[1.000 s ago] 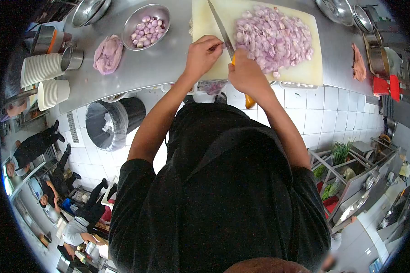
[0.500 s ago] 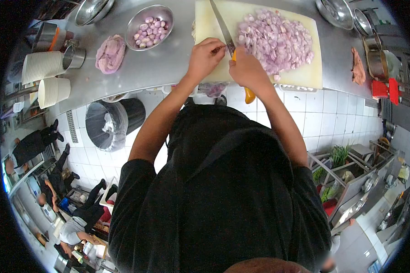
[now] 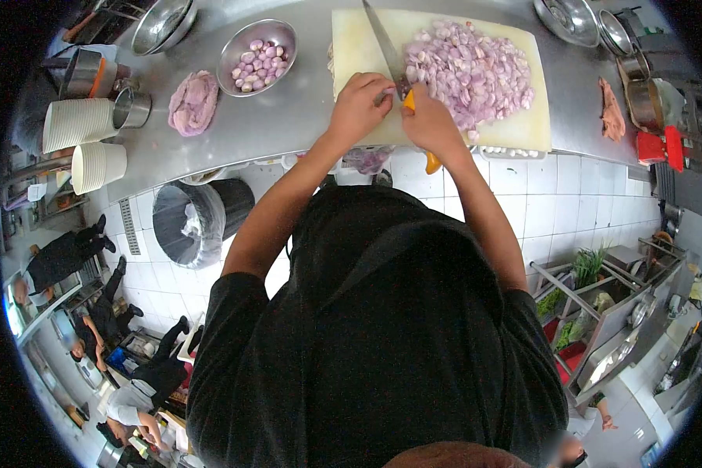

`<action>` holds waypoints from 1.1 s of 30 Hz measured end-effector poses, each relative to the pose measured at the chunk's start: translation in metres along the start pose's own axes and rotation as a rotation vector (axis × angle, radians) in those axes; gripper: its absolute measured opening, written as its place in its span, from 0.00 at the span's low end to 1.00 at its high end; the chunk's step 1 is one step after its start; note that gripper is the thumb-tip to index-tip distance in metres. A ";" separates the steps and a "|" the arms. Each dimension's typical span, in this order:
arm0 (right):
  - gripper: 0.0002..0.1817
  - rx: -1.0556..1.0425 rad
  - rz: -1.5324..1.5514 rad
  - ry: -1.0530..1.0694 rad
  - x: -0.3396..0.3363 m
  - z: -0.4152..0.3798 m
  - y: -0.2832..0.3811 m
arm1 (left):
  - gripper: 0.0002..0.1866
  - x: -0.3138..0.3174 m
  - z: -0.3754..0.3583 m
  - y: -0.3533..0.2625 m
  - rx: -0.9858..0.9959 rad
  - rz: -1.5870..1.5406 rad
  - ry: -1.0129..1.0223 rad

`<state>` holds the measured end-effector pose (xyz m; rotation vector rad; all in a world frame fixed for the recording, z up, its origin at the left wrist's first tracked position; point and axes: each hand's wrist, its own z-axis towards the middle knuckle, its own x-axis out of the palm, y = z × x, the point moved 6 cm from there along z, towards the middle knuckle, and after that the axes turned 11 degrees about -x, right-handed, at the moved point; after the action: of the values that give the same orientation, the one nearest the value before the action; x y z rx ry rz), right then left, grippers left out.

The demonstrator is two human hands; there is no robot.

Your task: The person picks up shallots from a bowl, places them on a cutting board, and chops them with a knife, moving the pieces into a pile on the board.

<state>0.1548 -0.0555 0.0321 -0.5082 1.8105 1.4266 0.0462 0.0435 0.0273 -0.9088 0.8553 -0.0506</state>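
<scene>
My right hand is wrapped round the orange handle of a large knife, whose blade points away over the cutting board. Beside the blade's heel, my left hand pinches a small shallot, partly hidden by its fingers. A wide heap of cut shallots covers the board's right part. Left of the board, a steel bowl holds several whole peeled shallots.
A pinkish cloth lies left of the bowl, with stacked white containers further left. Another cloth and metal bowls are at the right. A lined bin stands below the counter. Several people are at lower left.
The whole view has shifted slightly, so the counter sits a little lower. My hands remain close together at the knife, and the shallot in my left fingers shows more clearly.
</scene>
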 end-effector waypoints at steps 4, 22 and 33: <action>0.18 0.024 -0.022 -0.030 -0.009 -0.008 -0.008 | 0.14 0.008 0.005 0.001 -0.004 0.076 0.075; 0.19 0.012 -0.051 0.103 -0.020 -0.011 0.029 | 0.08 -0.005 -0.001 0.012 -0.122 -0.016 -0.087; 0.17 -0.088 -0.116 0.034 -0.007 0.009 0.029 | 0.08 -0.008 -0.003 0.014 -0.158 -0.067 -0.068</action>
<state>0.1414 -0.0395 0.0549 -0.6749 1.7216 1.4300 0.0349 0.0529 0.0213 -1.0814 0.7730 -0.0100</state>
